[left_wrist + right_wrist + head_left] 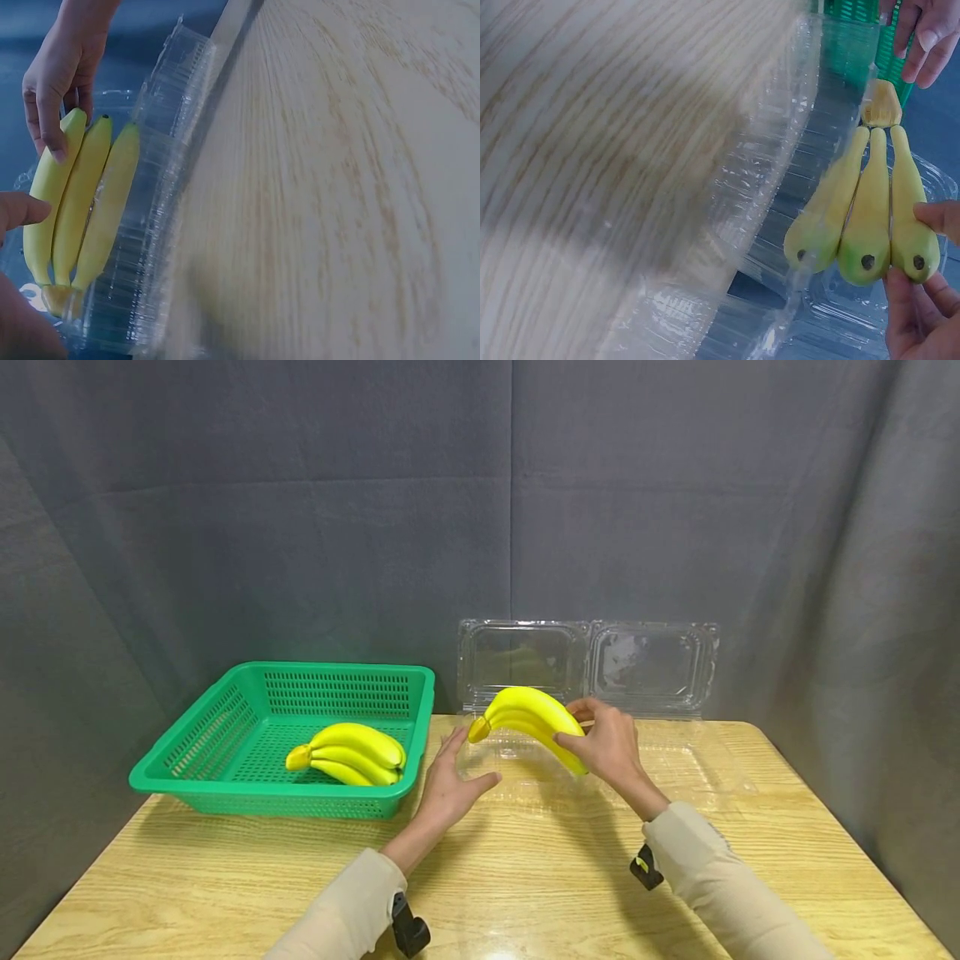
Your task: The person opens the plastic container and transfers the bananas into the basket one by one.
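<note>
A bunch of three bananas [525, 710] is held above the left half of a clear plastic clamshell container [675, 760], whose lids stand upright at the back. My right hand [611, 743] pinches the bunch near its tip end, thumb on the near side. Beside the stem end is my left hand [450, 785], fingers extended and thumb spread; whether it touches the stem I cannot tell. In the right wrist view the banana bunch [870, 217] shows its dark tips, with the right hand's fingers [904, 307] under one of them.
A green plastic basket [255, 806] stands to the left on the wooden table [525, 877], with another banana bunch [356, 756] lying in it. Behind the table hangs a grey curtain [375, 527]. The upright clear lids [652, 664] stand close to the curtain.
</note>
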Available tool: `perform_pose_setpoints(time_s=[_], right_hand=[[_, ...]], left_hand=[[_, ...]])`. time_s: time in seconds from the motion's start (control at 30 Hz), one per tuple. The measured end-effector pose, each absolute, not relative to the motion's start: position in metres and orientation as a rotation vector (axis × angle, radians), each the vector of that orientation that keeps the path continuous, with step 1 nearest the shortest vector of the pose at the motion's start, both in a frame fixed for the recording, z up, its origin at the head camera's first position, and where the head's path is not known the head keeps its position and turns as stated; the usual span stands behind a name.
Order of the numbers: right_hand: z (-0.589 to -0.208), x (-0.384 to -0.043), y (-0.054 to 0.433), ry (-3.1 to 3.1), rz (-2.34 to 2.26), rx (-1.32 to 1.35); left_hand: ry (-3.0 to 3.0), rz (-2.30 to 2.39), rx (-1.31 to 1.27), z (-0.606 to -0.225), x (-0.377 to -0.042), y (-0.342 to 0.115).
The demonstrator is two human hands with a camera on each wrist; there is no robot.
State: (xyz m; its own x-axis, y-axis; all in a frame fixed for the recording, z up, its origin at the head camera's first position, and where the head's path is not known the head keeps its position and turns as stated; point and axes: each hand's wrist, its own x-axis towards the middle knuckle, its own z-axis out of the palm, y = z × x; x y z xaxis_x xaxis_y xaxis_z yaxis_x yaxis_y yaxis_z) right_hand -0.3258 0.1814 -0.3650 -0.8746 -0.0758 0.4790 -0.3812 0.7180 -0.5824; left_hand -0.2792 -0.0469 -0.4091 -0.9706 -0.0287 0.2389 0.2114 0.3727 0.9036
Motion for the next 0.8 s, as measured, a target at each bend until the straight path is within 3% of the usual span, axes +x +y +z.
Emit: perform_pose_setpoints(time_s=[0.53, 0.8], right_hand=[[-0.346, -0.321, 0.186, -2.488, 0.963, 0.324], [-0.34, -0.315, 0.185, -2.479, 0.967, 0.345]], left_hand=[[-2.356, -1.439, -0.33, -0.376, -0.27, -0.052], [-2.353, -1.454, -0.292, -0.359, -0.267, -0.065]])
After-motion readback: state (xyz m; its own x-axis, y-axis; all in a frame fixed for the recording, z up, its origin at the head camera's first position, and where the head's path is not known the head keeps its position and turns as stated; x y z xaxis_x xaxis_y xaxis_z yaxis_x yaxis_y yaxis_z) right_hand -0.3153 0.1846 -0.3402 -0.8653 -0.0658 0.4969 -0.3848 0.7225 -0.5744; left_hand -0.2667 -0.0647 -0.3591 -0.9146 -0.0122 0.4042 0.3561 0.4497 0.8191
